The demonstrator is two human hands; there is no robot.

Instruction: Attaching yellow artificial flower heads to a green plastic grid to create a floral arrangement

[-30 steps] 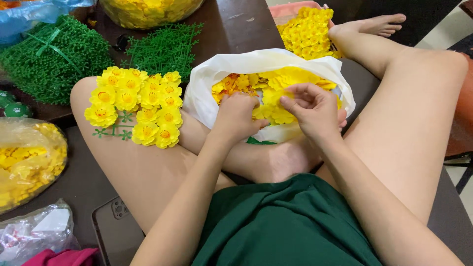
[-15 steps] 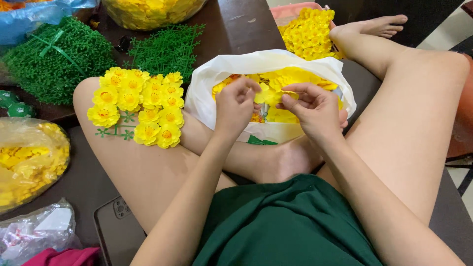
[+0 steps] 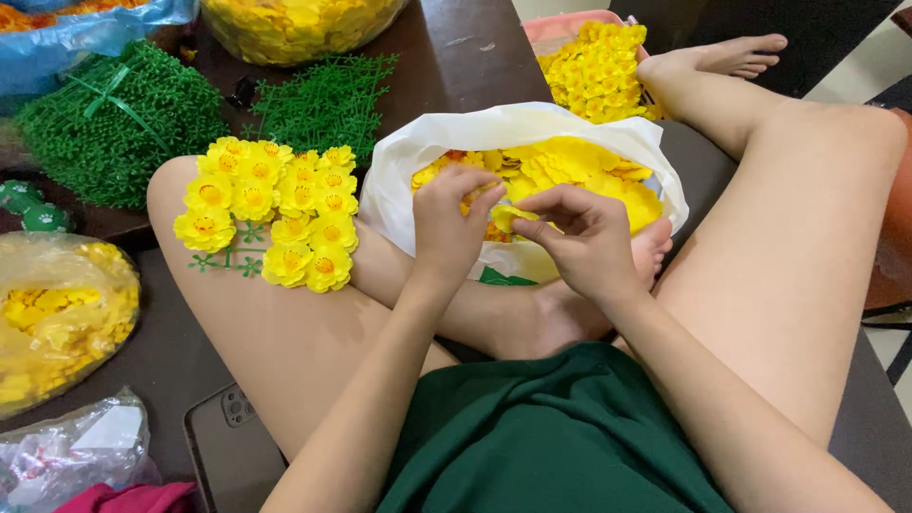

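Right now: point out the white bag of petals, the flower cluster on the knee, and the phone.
white bag point(image 3: 404, 166): head view, left rim of the plastic.
flower cluster point(image 3: 271, 209): head view, a middle yellow bloom.
phone point(image 3: 228, 451): head view, dark back below the camera lenses.

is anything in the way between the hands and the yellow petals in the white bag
Nothing visible is. The left hand and right hand are already over the open mouth of the white bag, pinching a yellow petal piece between their fingertips, with the loose petals directly below.

Phone point(image 3: 233, 446) half under thigh
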